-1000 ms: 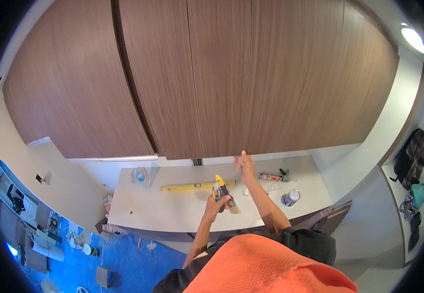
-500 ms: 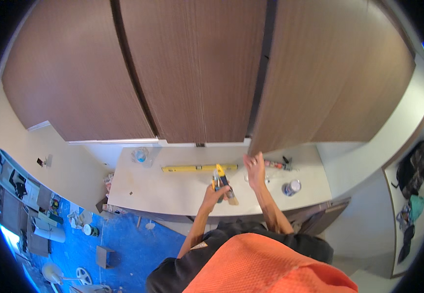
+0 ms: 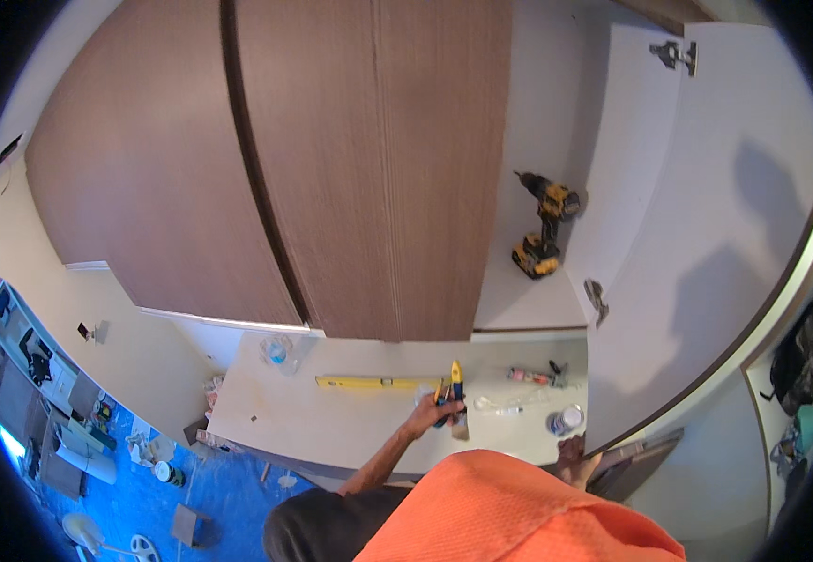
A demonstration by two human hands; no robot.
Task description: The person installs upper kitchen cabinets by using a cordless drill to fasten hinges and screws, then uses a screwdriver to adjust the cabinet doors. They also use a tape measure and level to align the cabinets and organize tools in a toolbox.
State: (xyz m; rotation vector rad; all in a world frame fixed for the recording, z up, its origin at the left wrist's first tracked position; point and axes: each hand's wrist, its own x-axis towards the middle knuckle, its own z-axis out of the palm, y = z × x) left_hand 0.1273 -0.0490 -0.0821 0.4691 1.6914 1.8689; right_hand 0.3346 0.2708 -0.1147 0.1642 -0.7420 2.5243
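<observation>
Two hands are at work over the pale countertop [image 3: 331, 426]: the left hand [image 3: 432, 409] has its fingers wrapped around a yellow-and-blue tool [image 3: 454, 393], held just above the counter beside a long yellow level [image 3: 373, 382]. The right hand [image 3: 573, 453] rests at the lower edge of the open cabinet door [image 3: 706, 262], seemingly gripping it, though its fingers are too small to tell. A yellow cordless drill [image 3: 542, 229] lies inside the cabinet

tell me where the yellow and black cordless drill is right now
In the head view, the yellow and black cordless drill stands inside the open white cabinet, upper right, beside the open door's lower hinge.
</observation>
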